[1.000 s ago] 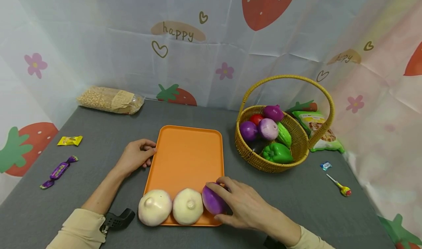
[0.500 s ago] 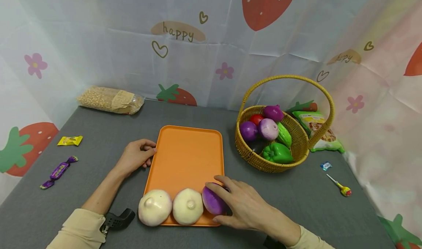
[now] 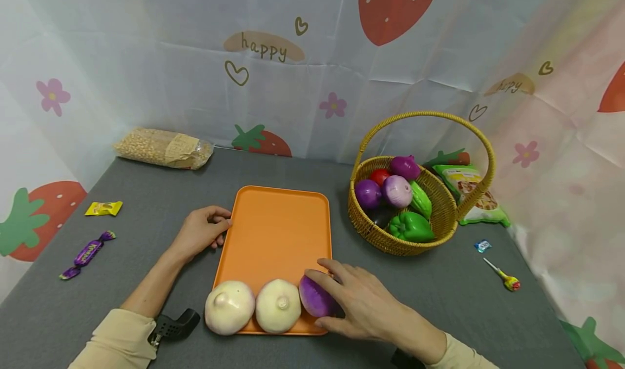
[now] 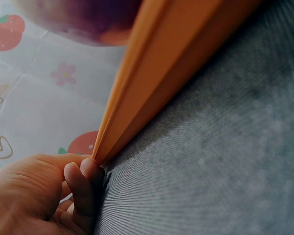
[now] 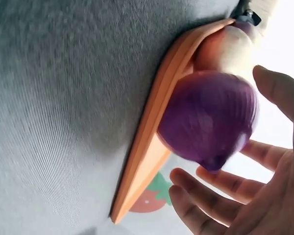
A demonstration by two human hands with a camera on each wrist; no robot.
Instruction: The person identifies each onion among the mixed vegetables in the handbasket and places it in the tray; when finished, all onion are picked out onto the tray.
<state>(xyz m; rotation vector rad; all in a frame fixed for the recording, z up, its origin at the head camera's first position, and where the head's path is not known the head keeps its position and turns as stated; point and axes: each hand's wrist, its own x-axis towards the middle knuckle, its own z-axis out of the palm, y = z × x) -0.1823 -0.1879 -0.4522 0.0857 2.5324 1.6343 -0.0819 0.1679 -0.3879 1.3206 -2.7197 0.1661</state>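
On the near end of the orange tray (image 3: 280, 228) lie two whitish turnips (image 3: 230, 307) (image 3: 278, 306) and a purple onion (image 3: 316, 297) in a row. My right hand (image 3: 363, 301) curves loosely around the onion's right side. In the right wrist view, gaps show between the onion (image 5: 208, 120) and the thumb and lower fingers, which are spread. My left hand (image 3: 200, 229) is at the tray's left edge. Its thumb and finger pinch the tray's rim (image 4: 118, 98) in the left wrist view.
A wicker basket (image 3: 354, 206) with onions, a tomato, an eggplant and green vegetables stands at the right, a green snack bag (image 3: 488, 209) behind it. A bag of kernels (image 3: 146, 146) lies back left. Wrapped candies (image 3: 103, 208) (image 3: 88, 253) (image 3: 483, 246) and a lollipop (image 3: 510, 280) lie toward the sides.
The right hand's fingers and thumb have spread slightly away from the onion. The left hand, tray and vegetables stay in place.
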